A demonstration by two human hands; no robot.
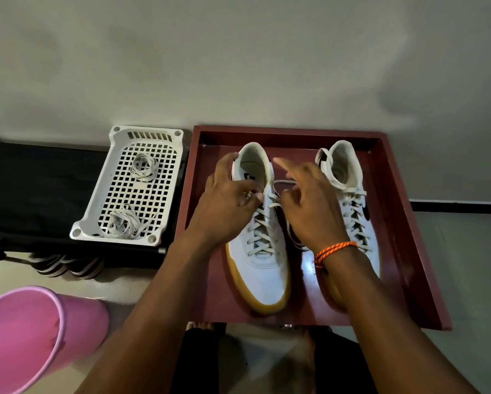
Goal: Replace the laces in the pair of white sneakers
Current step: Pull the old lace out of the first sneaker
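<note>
White leather sneakers with gum-coloured soles stand side by side, toes toward the viewer, in a dark red wooden tray (409, 223) on the floor; the raised rim keeps the pair together within reach. Both hands work at the top eyelets of the left sneaker (262, 268), which lies along the tray's middle. The left hand (227, 200) rests against the shoe's collar, its fingers curled and seemingly pinching the lace (260, 223) at the uppermost crossing, probably to hold tension while the end is freed. The right hand (309, 206) hovers on the opposite side of the tongue, forefinger extended toward the tray's far edge and the other fingers loosely bent near a lace loop (285, 182); whether they actually clamp that loop cannot be told. An orange cord bracelet (335, 248) circles the right wrist. The right sneaker (352, 200), near the tray's right-hand edge, is laced and partly hidden by the right forearm. Just left of the tray, a white perforated plastic basket (116, 194) holds two coiled bundles of laces (144, 166), one at its far end and one at its near end (123, 223), placed apart so they stay untangled. A pink plastic bin (39, 331) stands at the lower left, presumably for discards. Judged from the full lacing, removal has barely begun.
</note>
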